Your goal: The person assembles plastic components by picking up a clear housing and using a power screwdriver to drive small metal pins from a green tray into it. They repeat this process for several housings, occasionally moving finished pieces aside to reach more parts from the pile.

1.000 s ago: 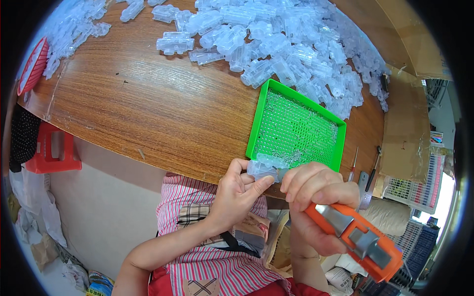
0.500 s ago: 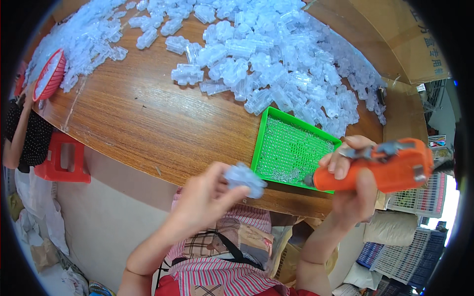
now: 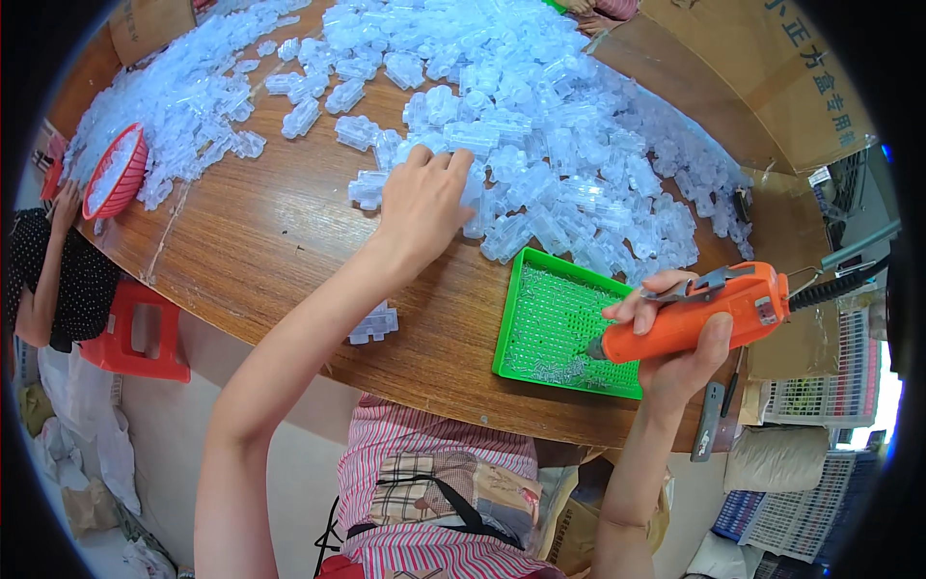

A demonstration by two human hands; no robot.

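Observation:
My left hand (image 3: 424, 207) reaches over the near edge of a heap of clear plastic parts (image 3: 550, 145). Its fingers are a little apart, with the tips against the parts; nothing shows as held. A single clear plastic part (image 3: 374, 323) lies by the table's front edge, partly behind my left forearm. My right hand (image 3: 675, 338) is wrapped round an orange electric screwdriver (image 3: 704, 314), whose black cord runs off to the right. The driver's nose points down-left over a green tray (image 3: 502, 333) with a perforated bottom, where small metal screws (image 3: 555, 369) are gathered at the near side.
Another heap of clear parts (image 3: 183, 106) covers the table's far left, beside a red basket (image 3: 135, 174) at a co-worker's hand. A red stool (image 3: 145, 333) stands there. Cardboard walls (image 3: 791, 222) edge the right. A dark flat tool (image 3: 709, 420) lies on the table's right edge.
My left hand has left the plastic part it held near the table's front edge and moved forward to the heap. My right hand still grips the screwdriver over the tray.

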